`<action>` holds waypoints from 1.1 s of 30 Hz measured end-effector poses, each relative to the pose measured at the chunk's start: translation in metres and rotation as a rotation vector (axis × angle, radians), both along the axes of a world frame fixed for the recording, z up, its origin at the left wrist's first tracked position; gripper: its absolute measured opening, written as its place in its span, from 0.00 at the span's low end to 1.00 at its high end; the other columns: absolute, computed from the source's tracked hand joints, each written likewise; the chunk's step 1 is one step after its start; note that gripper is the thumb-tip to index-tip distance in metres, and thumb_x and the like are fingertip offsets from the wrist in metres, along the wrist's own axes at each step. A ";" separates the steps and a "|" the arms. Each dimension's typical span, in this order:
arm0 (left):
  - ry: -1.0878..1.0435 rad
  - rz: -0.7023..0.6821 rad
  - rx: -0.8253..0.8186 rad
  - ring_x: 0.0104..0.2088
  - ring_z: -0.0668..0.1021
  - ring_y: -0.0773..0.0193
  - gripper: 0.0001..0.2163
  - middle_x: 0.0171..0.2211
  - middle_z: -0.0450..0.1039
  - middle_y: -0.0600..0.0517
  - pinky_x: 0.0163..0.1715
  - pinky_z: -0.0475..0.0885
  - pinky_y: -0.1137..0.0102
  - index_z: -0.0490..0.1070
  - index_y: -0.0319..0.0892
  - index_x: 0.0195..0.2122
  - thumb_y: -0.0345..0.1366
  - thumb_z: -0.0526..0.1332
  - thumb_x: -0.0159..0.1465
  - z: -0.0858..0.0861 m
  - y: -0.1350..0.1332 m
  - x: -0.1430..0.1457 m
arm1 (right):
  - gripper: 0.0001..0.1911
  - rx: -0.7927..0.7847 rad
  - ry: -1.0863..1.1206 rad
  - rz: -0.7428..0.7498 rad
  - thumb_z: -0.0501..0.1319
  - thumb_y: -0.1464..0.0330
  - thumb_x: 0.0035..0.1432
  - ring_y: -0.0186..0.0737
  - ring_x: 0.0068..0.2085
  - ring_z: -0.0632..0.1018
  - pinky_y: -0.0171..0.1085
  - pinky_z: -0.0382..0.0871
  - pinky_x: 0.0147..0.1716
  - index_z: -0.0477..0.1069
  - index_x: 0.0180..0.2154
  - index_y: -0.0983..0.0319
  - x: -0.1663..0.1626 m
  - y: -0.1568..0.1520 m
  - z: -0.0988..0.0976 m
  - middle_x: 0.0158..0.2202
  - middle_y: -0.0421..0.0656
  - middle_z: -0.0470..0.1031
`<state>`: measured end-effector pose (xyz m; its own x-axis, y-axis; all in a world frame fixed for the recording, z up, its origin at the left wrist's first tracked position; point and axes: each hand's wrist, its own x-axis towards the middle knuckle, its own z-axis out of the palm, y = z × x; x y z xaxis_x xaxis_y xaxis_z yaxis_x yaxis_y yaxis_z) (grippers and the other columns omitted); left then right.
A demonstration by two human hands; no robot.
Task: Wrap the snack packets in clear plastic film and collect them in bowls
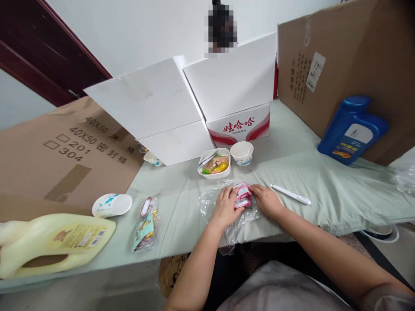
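Note:
Small pink-and-white packets lie on a crinkled clear plastic bag near the table's front edge. From the left, my left hand grips them, its fingers above and its thumb at their lower edge. My right hand has its fingertips closed in at the packets' upper right corner; what lies under those fingertips is partly hidden. Just beyond stands a white bowl with wrapped snacks in it. Beside that bowl is a white paper cup. To the right of my right hand rests a white utility knife.
Left are bagged snacks, a tipped paper cup and a pale yellow jug on its side. A blue bottle leans by a large cardboard box at right. White box panels stand behind, with a person's head beyond.

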<state>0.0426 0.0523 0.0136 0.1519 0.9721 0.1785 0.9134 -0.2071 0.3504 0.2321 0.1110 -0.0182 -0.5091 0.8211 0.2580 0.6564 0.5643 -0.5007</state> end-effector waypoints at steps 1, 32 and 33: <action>-0.021 0.016 0.011 0.57 0.68 0.49 0.28 0.58 0.62 0.43 0.56 0.66 0.54 0.61 0.46 0.59 0.36 0.64 0.57 0.001 -0.002 -0.005 | 0.19 0.014 -0.025 0.003 0.50 0.74 0.64 0.42 0.51 0.75 0.40 0.68 0.52 0.71 0.54 0.62 0.000 -0.001 -0.001 0.54 0.47 0.73; 0.132 -0.035 -0.089 0.41 0.76 0.55 0.09 0.38 0.74 0.48 0.41 0.74 0.61 0.74 0.44 0.41 0.40 0.60 0.63 0.013 -0.035 0.001 | 0.15 0.231 -0.151 0.020 0.52 0.71 0.64 0.48 0.48 0.72 0.46 0.66 0.51 0.75 0.47 0.64 -0.003 -0.007 0.001 0.50 0.50 0.74; 0.165 0.002 -0.079 0.43 0.75 0.54 0.09 0.40 0.74 0.48 0.43 0.74 0.59 0.74 0.43 0.42 0.40 0.60 0.63 0.009 -0.044 -0.003 | 0.16 0.222 -0.181 0.001 0.53 0.69 0.64 0.50 0.49 0.72 0.47 0.66 0.51 0.74 0.49 0.64 -0.001 -0.011 0.003 0.52 0.51 0.73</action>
